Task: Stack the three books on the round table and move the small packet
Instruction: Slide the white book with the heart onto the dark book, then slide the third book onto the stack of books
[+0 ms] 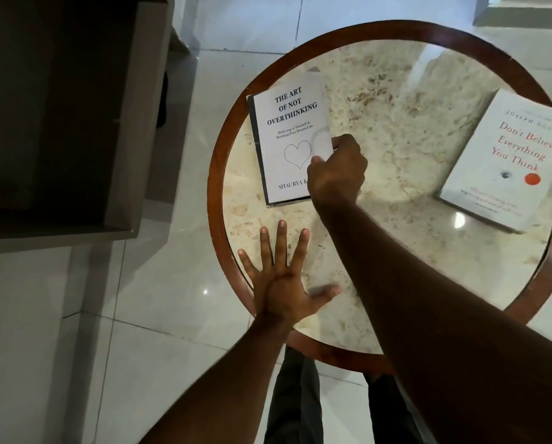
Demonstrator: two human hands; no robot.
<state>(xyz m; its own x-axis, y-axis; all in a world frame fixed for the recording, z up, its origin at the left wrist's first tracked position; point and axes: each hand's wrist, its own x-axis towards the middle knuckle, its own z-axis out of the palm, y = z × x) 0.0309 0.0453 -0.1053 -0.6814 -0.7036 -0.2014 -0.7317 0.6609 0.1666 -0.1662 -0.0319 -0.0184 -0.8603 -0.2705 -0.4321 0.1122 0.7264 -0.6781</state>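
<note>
A white book titled "The Art of Not Overthinking" (287, 139) lies at the left of the round table (396, 129). A dark edge showing under its left and near sides looks like another book beneath it. My right hand (337, 169) pinches this book's right edge, thumb on the cover and fingers at the side. A faint translucent shape (321, 136) lies on the cover by my fingertips; I cannot tell what it is. My left hand (281, 280) rests flat on the table's near edge with its fingers spread. A second white book, "Don't Believe Everything You Think" (508, 161), lies at the right.
The table has a marble top inside a dark wooden rim (215, 174). A dark open cabinet or shelf unit (76, 123) stands on the left, close to the table. Glossy white floor tiles (172, 315) surround it. My legs show below the table's near edge.
</note>
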